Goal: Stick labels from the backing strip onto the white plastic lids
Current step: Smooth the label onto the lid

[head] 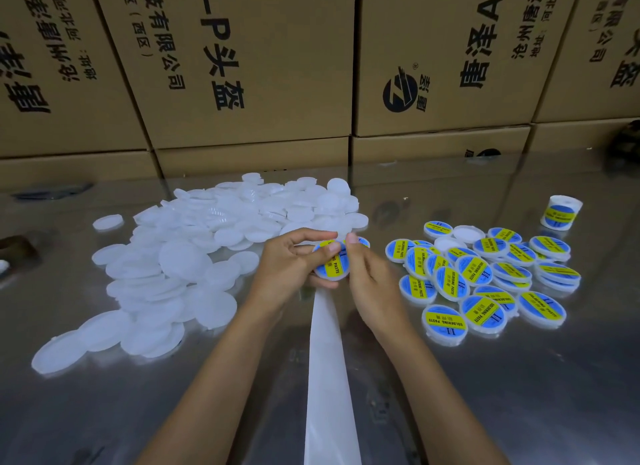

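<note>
My left hand [291, 264] grips a white plastic lid [332, 265] that carries a blue and yellow label, thumb lying across its face. My right hand [370, 277] touches the lid's right edge with its fingertips; a second blue label [362, 242] peeks out behind them. The white backing strip [329, 360] runs from under my hands down to the bottom edge. A heap of bare white lids [194, 253] lies to the left. Several labelled lids [485, 277] are piled on the right.
The work surface is a shiny metal table [519, 378]. Stacked cardboard boxes [249, 66] form a wall along its far edge. A roll of labels [561, 212] stands at the far right. A dark object [17, 250] sits at the left edge.
</note>
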Demonstrator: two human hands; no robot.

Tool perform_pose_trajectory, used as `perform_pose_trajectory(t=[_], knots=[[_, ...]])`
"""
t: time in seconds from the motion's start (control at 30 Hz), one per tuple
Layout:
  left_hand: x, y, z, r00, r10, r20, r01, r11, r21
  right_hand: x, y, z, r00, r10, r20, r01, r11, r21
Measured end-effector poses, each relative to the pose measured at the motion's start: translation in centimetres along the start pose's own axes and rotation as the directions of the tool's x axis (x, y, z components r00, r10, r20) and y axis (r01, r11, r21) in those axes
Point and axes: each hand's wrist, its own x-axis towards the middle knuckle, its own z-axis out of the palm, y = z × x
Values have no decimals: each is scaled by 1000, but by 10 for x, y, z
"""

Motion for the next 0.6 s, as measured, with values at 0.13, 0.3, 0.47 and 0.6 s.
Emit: perform_pose_trajectory(t=[0.13,0.3,0.47,0.6], knots=[[1,0,3,996,-26,-82,24,999,-21,-3,2,1,994,-103,28,107,962,-250],[2,1,0,1000,-19,17,19,999,-30,-3,1,-2,988,-154,-30,135,930,-342],[1,1,0,991,-43,126,46,999,-27,-1,-2,-1,991,-80,-109,41,947,-318],[1,0,5,984,-63,165,73,996,-58,2,-2,1,990,71,-124,-77,996,-47]])
